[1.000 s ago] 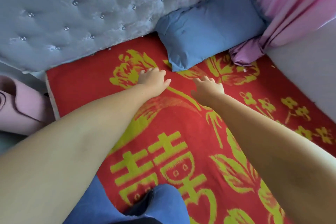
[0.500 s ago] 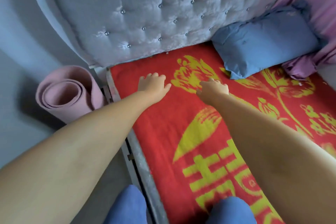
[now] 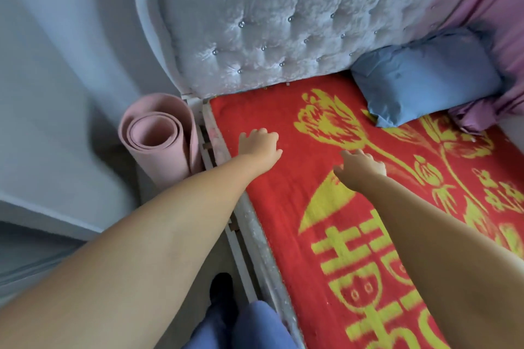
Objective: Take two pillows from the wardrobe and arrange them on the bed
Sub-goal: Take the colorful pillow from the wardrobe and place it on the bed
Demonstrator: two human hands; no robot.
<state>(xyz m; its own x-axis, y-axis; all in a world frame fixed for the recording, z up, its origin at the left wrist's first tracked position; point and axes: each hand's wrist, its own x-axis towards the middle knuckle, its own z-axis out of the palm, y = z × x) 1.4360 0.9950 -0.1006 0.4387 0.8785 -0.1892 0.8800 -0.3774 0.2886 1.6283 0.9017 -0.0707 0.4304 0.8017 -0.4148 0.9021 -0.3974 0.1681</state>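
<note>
Hands [image 3: 259,144] slid left (both flat) on blanket [image 3: 297,184].

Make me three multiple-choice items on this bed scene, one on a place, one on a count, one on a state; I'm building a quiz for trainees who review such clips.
1. Where does the blue pillow lie?
A. On the floor by the mat
B. At the head of the bed, on the side by the pink curtain
C. Under the left hand

2. How many pillows are on the red blanket?
A. One
B. Two
C. Three

3. What are the hands doing?
A. Both hold a pillow
B. The right hand grips the curtain
C. Both are open and hold nothing

Answers:
1 B: the pillow leans on the tufted headboard, next to the curtain.
2 A: only the blue one shows.
3 C: the left hand and right hand are spread above the blanket, with nothing in them.
</note>
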